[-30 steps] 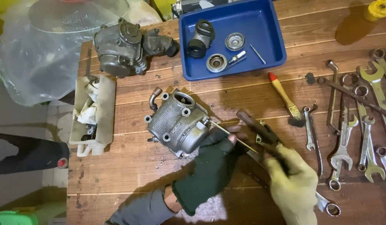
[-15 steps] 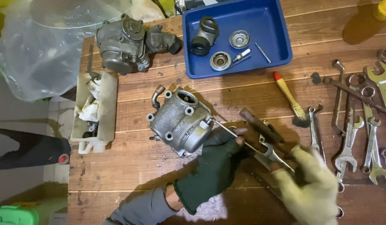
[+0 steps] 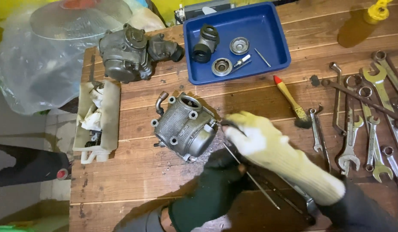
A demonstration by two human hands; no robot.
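A blue tray (image 3: 279,47) holds round metal parts. A second grey engine part (image 3: 130,53) sits beside a clear plastic bag (image 3: 39,68). Wrenches (image 3: 366,129) and a yellow-handled brush (image 3: 291,101) lie rightward.

Right hand (image 3: 267,148) in pale glove moved from the lower right up to the grey metal housing (image 3: 185,126), fingertips brought against its right edge, pliers no longer held.

A workshop: plank bench (image 3: 134,180), spanners (image 3: 358,137), greasy engine parts (image 3: 134,53).
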